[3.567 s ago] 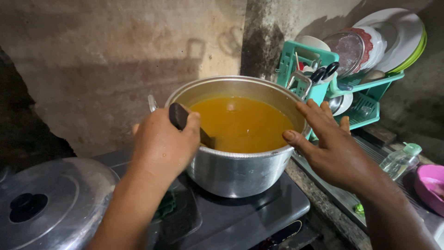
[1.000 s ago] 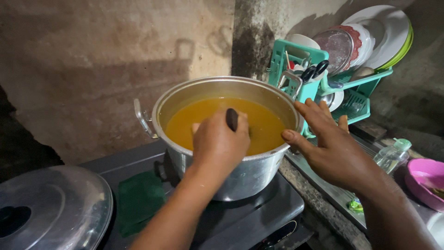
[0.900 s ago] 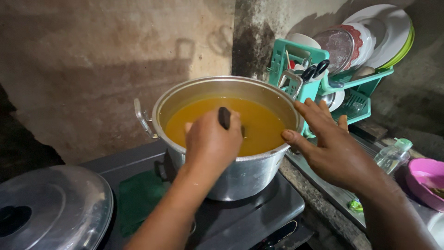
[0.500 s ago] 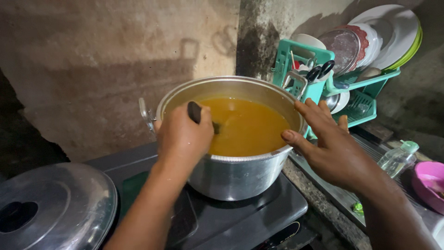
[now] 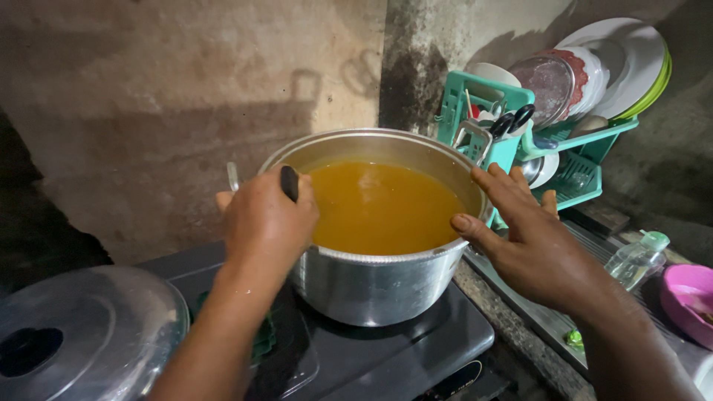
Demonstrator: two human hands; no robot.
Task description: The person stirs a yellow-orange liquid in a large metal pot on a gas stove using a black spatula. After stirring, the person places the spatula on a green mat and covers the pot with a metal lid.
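Observation:
A large metal pot (image 5: pixel 379 286) full of orange-yellow liquid (image 5: pixel 382 204) stands on a black stove (image 5: pixel 386 356). My left hand (image 5: pixel 267 223) is closed around the black handle of a utensil (image 5: pixel 289 183) at the pot's near left rim; the utensil's lower end is hidden in the liquid. My right hand (image 5: pixel 531 238) rests flat against the pot's right rim, fingers spread, thumb on the rim edge.
A metal lid with a black knob (image 5: pixel 82 338) lies at the lower left. A teal dish rack (image 5: pixel 535 148) with plates, bowls and scissors stands at the back right. A clear bottle (image 5: pixel 635 260) and a pink bowl (image 5: pixel 691 301) sit on the right counter. A stained wall rises behind.
My left hand has swept the utensil from the middle of the pot to its left rim. My right hand has stayed on the right rim.

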